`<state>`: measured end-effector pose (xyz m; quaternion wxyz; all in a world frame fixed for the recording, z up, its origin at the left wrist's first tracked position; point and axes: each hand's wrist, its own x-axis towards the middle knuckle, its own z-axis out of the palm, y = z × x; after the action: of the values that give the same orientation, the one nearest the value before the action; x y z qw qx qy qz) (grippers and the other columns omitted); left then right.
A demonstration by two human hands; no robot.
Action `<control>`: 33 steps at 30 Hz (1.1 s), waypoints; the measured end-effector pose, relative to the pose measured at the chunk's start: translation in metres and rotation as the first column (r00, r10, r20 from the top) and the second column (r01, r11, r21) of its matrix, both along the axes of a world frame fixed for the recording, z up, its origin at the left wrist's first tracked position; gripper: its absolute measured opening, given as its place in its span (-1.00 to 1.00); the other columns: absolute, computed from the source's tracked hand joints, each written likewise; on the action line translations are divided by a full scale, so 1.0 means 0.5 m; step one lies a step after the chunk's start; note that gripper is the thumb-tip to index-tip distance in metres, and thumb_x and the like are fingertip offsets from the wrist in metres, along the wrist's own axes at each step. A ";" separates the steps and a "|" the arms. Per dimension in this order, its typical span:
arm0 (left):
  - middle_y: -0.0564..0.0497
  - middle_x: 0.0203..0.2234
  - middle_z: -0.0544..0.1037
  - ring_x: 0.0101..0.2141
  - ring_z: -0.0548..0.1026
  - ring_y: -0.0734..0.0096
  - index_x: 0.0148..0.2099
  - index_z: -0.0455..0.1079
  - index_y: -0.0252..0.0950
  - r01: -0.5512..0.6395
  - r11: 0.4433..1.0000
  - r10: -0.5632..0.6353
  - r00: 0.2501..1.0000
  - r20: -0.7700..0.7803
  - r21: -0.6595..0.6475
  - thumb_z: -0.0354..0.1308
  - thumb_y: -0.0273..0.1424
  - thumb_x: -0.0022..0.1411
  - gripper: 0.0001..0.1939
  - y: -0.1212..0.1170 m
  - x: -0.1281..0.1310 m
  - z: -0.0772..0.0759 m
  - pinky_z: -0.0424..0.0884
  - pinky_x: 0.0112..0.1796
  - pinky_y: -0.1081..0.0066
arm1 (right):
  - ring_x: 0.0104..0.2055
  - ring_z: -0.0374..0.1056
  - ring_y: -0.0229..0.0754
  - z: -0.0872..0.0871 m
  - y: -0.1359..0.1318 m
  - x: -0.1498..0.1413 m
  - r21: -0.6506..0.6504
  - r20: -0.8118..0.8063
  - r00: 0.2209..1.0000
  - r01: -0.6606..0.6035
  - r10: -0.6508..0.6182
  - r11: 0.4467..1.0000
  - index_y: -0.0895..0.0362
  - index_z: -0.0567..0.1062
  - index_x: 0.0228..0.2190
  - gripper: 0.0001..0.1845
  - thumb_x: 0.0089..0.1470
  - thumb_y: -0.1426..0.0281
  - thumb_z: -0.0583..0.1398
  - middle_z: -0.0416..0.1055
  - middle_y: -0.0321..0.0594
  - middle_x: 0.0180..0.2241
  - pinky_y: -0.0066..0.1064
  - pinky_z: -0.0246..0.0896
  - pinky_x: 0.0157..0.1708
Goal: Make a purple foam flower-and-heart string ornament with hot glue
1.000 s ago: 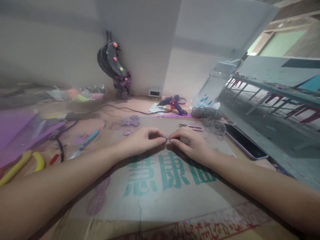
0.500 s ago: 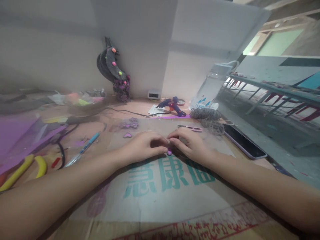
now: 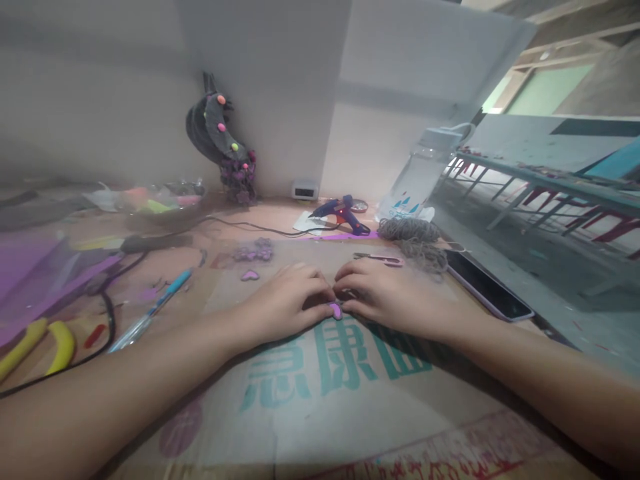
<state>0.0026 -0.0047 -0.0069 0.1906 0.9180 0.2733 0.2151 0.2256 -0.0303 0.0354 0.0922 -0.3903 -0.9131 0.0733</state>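
Observation:
Over the cardboard sheet [image 3: 300, 427], my left hand [image 3: 287, 300] and my right hand [image 3: 385, 293] meet fingertip to fingertip. A small purple heart-shaped piece [image 3: 335, 310] is pinched between them, its lower part showing below the fingertips. Both hands are closed around it; fingers partly hide its upper edge. Left of my left hand lies another purple heart piece [image 3: 250, 275], flat on the cardboard. Behind it sits a cluster of purple flower-like pieces [image 3: 254, 251]. Pink-handled thread snips [image 3: 379, 259] lie just beyond my right hand.
A blue glue gun [image 3: 345, 215] stands at the back, its cord running left. Grey yarn [image 3: 413, 240], a water bottle [image 3: 420, 173] and a phone [image 3: 487, 285] are on the right. A decorated grey crescent [image 3: 220, 140] leans on the wall. A blue pen [image 3: 155, 307] lies left.
The purple heart-shaped piece shows more between my fingertips, and my hands have dropped slightly toward the cardboard. The whole view has shifted a little.

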 end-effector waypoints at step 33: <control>0.07 -0.57 0.47 -0.44 0.47 0.36 -0.44 0.33 -0.27 -0.186 0.768 0.473 0.810 0.347 -0.613 0.02 -0.46 0.07 -0.91 0.010 -0.012 0.033 0.35 -0.34 0.40 | -0.62 0.09 -0.34 -0.062 0.032 0.015 -0.407 -0.761 0.475 0.180 -0.442 0.895 0.14 0.47 -0.37 -0.49 0.21 -0.07 0.11 0.19 -0.43 -0.68 -0.48 0.00 -0.60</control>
<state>-0.0034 0.0001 0.0099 0.4662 0.6740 0.4292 0.3798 0.2330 -0.0141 0.0044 0.4751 -0.4759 -0.6485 0.3567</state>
